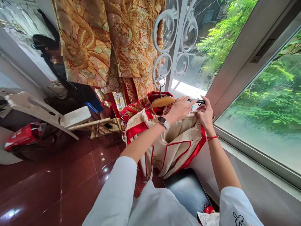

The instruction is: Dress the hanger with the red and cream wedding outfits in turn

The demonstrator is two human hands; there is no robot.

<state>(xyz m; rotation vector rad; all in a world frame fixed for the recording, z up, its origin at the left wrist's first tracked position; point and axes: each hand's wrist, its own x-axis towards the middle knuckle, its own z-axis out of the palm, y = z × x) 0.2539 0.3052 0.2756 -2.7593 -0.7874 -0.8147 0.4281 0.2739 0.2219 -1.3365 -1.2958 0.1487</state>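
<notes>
Near the right of centre, the end of a black hanger [201, 101] is gripped by the right hand [206, 113]; whether it is also gripped by the left hand [182, 108], laid over it, cannot be told. The cream-and-red garment [178, 150] is seen just below. Lower right, a black character-like mark [239, 218] is borne by the sleeve [231, 201], its reading uncertain.

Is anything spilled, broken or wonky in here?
Nothing looks clearly spilled or broken. The white chair at left slants, but so does the window frame at right, so it's probably the camera view. Shiny spots on the red floor look like reflected light. The cream-and-red garment shows no obvious damage.
</notes>
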